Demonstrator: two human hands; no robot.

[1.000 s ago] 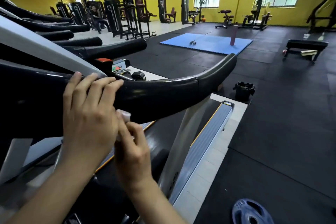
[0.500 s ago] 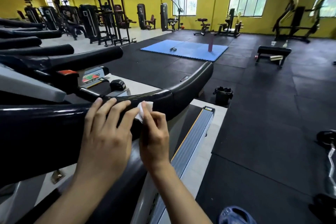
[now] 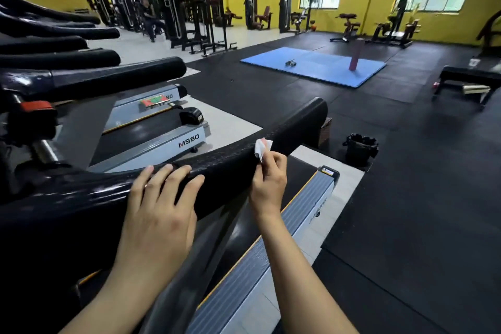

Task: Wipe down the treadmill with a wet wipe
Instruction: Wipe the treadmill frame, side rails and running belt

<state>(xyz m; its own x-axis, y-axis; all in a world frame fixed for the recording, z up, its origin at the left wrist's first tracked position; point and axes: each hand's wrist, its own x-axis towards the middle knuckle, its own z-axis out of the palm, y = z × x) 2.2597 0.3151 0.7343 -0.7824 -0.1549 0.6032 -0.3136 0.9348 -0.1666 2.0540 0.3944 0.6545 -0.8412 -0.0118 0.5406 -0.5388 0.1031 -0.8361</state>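
The treadmill's black padded handrail [image 3: 295, 127] runs from lower left up to a rounded end at centre right. My right hand [image 3: 268, 182] pinches a small white wet wipe [image 3: 261, 148] and holds it against the near side of the rail. My left hand [image 3: 160, 203] lies flat over the rail to the left, fingers spread and straight. Below the rail, the treadmill's grey side rail [image 3: 303, 228] and black belt slope away.
More treadmills [image 3: 168, 141] stand in a row at the left. A black bin [image 3: 362, 148] sits on the rubber floor just past the handrail's end. A blue mat [image 3: 311, 65], a bench [image 3: 469, 78] and weight machines stand farther off.
My right hand has slid the wipe along the handrail toward its rounded end. My left hand stays flat on the rail. The camera has shifted.
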